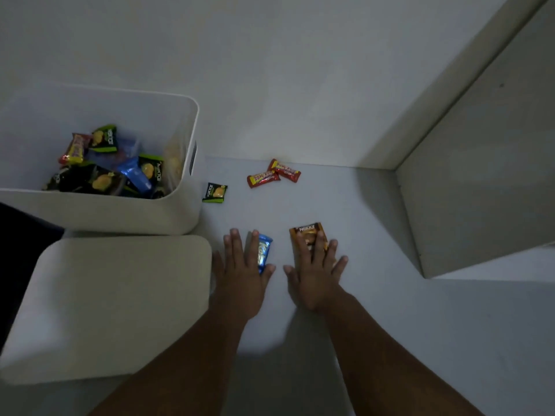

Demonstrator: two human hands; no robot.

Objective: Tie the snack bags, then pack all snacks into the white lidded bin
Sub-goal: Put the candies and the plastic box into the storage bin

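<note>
The white bin [186, 121] stands open at the left with several snack packs inside. Its white lid [114, 307] lies flat in front of it. My left hand [243, 271] rests with straight fingers on a blue snack pack [265, 249] on the surface. My right hand [315, 274] lies flat on an orange snack pack [306, 231]. Farther back lie two red snack bars [271, 177] side by side. A green-and-black snack pack [215, 192] lies right beside the bin's wall.
A pale wall panel [480, 175] closes off the right side and a wall stands behind the surface. A dark shape sits at the far left edge [18, 235].
</note>
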